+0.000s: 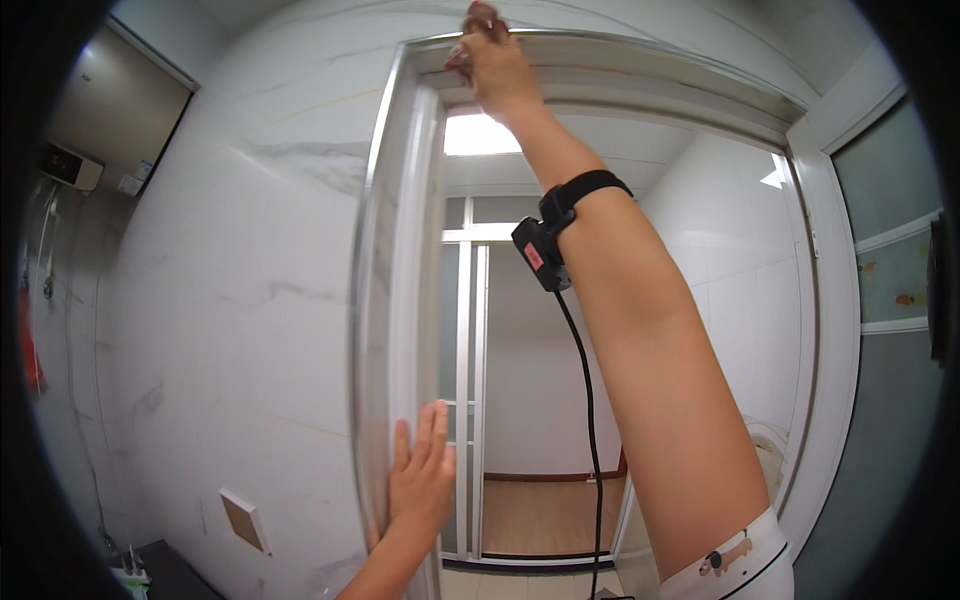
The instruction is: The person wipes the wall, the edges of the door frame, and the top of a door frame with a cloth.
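My right hand [501,71] is raised to the upper left corner of a white door frame [414,247]. Bunched in its fingers is a reddish-brown cloth [484,21], blurred, that touches the top of the frame near its metal edge trim [381,120]. Lower down, my left hand [424,472] rests on the left jamb with its fingers pointing up, holding nothing. A black strap [596,184] circles my right forearm and carries a small black device [538,255]. From that device a black cable [589,390] hangs down in front of the doorway.
Marbled wall tiles [247,300] cover the left side, with a switch plate [245,521] low down. A metal water heater [112,97] hangs at far left. The opened door [892,420] with frosted panels stands at right. Beyond the doorway is a sliding door [465,360].
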Tool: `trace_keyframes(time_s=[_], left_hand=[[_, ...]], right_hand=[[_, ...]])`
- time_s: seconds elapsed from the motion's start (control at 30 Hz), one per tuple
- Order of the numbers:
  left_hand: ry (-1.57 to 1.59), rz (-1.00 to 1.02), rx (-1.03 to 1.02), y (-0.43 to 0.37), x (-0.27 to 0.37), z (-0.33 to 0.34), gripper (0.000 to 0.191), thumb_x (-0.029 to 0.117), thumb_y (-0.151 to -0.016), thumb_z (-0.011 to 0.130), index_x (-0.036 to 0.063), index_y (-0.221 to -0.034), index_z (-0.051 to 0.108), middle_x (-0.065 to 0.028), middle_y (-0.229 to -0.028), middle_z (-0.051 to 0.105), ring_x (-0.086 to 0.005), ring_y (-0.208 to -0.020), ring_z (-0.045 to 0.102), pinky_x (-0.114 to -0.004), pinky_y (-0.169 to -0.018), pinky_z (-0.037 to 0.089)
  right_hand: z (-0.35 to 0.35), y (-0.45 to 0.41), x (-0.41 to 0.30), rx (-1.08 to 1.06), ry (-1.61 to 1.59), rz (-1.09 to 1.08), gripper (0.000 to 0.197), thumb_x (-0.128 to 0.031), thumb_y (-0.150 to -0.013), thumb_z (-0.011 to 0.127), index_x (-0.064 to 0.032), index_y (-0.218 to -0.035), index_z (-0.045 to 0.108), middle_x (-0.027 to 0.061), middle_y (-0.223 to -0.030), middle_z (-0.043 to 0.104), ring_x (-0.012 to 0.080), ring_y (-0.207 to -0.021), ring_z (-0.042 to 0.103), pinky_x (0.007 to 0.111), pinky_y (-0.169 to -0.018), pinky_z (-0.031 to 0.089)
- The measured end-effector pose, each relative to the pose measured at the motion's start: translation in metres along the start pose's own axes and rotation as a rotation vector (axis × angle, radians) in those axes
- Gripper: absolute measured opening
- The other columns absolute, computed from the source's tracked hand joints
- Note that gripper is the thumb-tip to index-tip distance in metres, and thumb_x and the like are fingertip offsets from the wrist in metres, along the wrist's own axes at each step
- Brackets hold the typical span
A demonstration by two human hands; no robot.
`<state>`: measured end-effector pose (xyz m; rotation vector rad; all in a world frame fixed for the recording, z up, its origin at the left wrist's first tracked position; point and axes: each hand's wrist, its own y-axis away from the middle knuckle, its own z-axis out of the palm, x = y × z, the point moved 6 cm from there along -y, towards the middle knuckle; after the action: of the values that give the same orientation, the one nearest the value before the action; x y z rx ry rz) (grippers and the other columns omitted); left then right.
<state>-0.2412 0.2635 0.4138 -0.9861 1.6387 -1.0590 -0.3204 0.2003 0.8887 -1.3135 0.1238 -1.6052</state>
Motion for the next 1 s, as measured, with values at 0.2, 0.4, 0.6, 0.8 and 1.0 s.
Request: trace_keyframes(time_s=[0.2,0.4,0.6,0.8,1.0], left_hand=[[-0.007,0.05,-0.019,-0.004,0.007,0.004,0.012,0.009,-0.083,0.066,0.0056,-0.093,0.069,-0.0149,-0.162,0.035,-0.0283,-0.153,0.026,-0.055,-0.124,0.018],[-0.092,-0.037,-0.037,0.008,-0.009,0.008,0.022,0.013,-0.077,0.073,0.0038,-0.097,0.071,-0.0117,-0.162,0.034,-0.0264,-0.153,0.025,-0.054,-0.126,0.017],[0.032,-0.002,-0.014,-0.006,0.009,0.004,0.019,0.008,-0.068,0.073,0.0036,-0.087,0.07,-0.0147,-0.159,0.038,-0.0303,-0.151,0.029,-0.059,-0.125,0.017],[-0.044,-0.027,0.097,0.001,0.01,-0.005,0.01,0.0,-0.062,0.064,0.0,-0.072,0.061,-0.0197,-0.155,0.044,-0.0372,-0.148,0.034,-0.064,-0.123,0.017],[-0.051,-0.04,0.088,-0.003,0.016,0.0,0.011,-0.001,-0.061,0.062,-0.0004,-0.071,0.058,-0.0218,-0.154,0.044,-0.0398,-0.149,0.032,-0.065,-0.123,0.014]], right_hand=[[0.059,-0.012,-0.041,-0.095,0.317,-0.025,0.049,-0.017,-0.098,0.052,-0.0144,-0.147,0.048,0.0093,-0.145,0.056,0.031,-0.139,0.046,0.044,-0.119,0.031],[0.053,-0.005,-0.042,-0.158,0.4,-0.096,0.067,-0.017,-0.094,0.063,-0.0164,-0.156,0.037,0.0062,-0.158,0.041,0.0288,-0.145,0.04,0.046,-0.12,0.031],[-0.048,0.023,0.1,0.114,0.573,-0.06,0.049,-0.027,-0.102,0.048,-0.0246,-0.15,0.044,0.0013,-0.149,0.054,0.0257,-0.141,0.046,0.05,-0.121,0.027],[-0.192,0.06,0.213,-0.001,0.719,-0.079,0.049,-0.025,-0.098,0.049,-0.008,-0.144,0.045,0.0139,-0.151,0.047,0.0344,-0.138,0.043,0.046,-0.119,0.031],[-0.302,0.108,0.303,-0.06,0.783,0.294,0.08,-0.012,-0.095,0.06,-0.0118,-0.161,0.014,0.0115,-0.167,0.019,0.0321,-0.154,0.022,0.045,-0.126,0.022]])
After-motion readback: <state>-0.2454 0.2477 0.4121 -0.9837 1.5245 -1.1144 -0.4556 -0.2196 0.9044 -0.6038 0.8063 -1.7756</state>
